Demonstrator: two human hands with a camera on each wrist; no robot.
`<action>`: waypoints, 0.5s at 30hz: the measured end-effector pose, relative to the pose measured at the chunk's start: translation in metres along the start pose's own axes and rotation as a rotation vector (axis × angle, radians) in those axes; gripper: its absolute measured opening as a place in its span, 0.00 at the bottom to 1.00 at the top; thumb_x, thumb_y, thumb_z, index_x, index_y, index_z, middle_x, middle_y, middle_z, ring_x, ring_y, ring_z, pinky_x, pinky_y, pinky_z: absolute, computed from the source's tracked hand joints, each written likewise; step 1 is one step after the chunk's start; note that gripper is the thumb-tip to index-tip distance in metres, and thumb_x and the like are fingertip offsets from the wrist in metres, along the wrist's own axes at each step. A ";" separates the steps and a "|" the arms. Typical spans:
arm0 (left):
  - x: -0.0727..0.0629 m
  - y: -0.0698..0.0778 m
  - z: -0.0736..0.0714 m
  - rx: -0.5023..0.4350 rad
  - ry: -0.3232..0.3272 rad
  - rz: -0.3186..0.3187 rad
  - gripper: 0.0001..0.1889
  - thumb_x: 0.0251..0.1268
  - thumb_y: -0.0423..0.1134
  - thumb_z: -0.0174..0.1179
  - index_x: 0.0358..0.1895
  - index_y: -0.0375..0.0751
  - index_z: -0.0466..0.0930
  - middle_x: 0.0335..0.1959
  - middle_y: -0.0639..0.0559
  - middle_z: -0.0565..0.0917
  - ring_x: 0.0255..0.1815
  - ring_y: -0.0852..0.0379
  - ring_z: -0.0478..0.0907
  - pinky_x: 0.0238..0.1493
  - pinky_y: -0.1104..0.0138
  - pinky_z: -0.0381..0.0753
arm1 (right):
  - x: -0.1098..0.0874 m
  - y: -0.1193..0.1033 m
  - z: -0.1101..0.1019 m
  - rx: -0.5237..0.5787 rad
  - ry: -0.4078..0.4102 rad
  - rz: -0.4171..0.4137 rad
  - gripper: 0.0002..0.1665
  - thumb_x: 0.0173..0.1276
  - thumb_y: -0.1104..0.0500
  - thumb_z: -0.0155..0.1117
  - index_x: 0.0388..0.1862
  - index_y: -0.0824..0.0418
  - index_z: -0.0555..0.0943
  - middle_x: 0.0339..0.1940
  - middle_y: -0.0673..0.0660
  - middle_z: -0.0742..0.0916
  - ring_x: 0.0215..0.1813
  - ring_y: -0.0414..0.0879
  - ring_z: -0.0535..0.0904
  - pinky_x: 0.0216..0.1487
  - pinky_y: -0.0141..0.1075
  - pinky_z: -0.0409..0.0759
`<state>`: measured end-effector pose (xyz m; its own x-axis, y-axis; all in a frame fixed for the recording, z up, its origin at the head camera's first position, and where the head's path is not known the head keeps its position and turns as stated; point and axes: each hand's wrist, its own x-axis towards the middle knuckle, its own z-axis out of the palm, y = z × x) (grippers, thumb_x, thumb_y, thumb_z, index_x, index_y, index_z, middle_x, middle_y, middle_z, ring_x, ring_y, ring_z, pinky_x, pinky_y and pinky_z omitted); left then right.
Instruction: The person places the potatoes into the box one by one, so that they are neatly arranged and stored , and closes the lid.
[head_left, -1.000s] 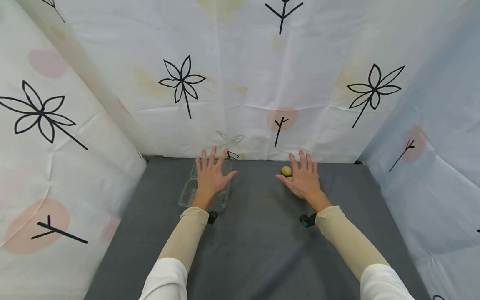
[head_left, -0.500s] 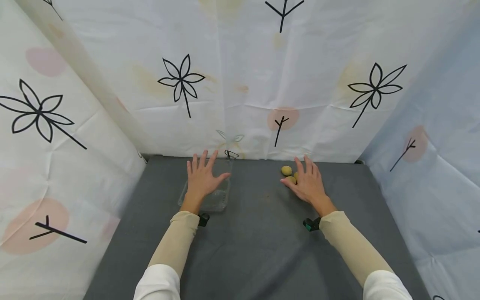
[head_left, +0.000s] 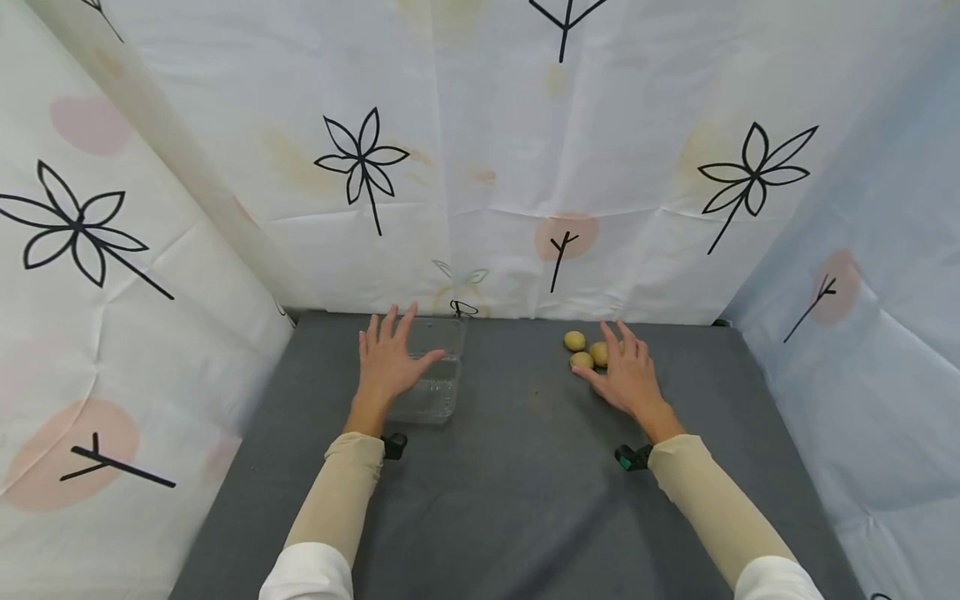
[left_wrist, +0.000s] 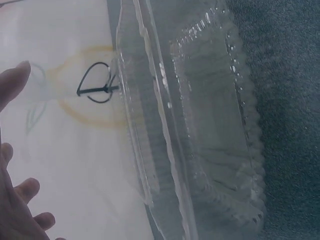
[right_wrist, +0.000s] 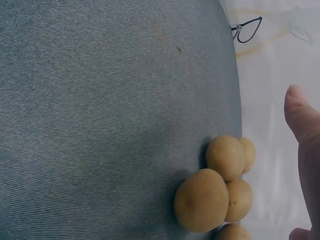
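Potatoes (head_left: 598, 354), likely firm and prone to roll, best gripped around the sides, cluster right of center near a wide-fingered, empty right hand (head_left: 630, 379); an equally spread, empty left hand (head_left: 386, 367) hovers by a probably flimsy clear container (head_left: 431, 398), center-left.

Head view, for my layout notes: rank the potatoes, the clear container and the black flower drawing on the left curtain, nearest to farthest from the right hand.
1. Potatoes: just left of the right hand.
2. Clear container: farther left, partly hidden by the left hand.
3. Flower drawing: far left, on the left curtain.
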<state>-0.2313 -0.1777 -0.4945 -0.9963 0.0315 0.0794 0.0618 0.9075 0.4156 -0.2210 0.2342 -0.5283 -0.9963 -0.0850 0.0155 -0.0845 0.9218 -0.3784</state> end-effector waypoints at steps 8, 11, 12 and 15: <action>-0.006 -0.021 -0.004 -0.062 -0.025 -0.021 0.54 0.59 0.69 0.65 0.84 0.62 0.44 0.85 0.42 0.47 0.84 0.30 0.39 0.78 0.32 0.39 | -0.008 0.010 0.003 0.033 -0.005 0.019 0.59 0.70 0.29 0.61 0.86 0.55 0.47 0.83 0.68 0.50 0.78 0.73 0.50 0.71 0.70 0.57; -0.007 -0.032 -0.005 -0.080 -0.039 -0.020 0.56 0.58 0.68 0.68 0.84 0.61 0.44 0.85 0.41 0.47 0.84 0.29 0.39 0.78 0.31 0.41 | -0.010 0.013 0.004 0.049 0.014 0.011 0.58 0.70 0.31 0.61 0.85 0.58 0.49 0.83 0.69 0.51 0.78 0.73 0.51 0.71 0.69 0.57; -0.007 -0.036 -0.005 -0.089 -0.045 -0.019 0.56 0.58 0.67 0.68 0.84 0.61 0.44 0.85 0.41 0.47 0.84 0.29 0.39 0.77 0.31 0.42 | -0.011 0.014 0.004 0.057 0.022 0.006 0.58 0.70 0.31 0.62 0.85 0.59 0.50 0.83 0.70 0.51 0.78 0.74 0.51 0.71 0.69 0.57; -0.007 -0.047 -0.005 -0.150 -0.057 -0.017 0.57 0.57 0.64 0.71 0.84 0.60 0.44 0.84 0.39 0.48 0.84 0.28 0.41 0.76 0.30 0.44 | -0.014 0.016 0.006 0.097 0.047 -0.004 0.56 0.71 0.34 0.63 0.84 0.61 0.53 0.82 0.71 0.52 0.77 0.74 0.51 0.71 0.69 0.57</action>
<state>-0.2269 -0.2229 -0.5101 -0.9988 0.0442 0.0213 0.0486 0.8357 0.5470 -0.2088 0.2482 -0.5399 -0.9959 -0.0685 0.0594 -0.0883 0.8804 -0.4660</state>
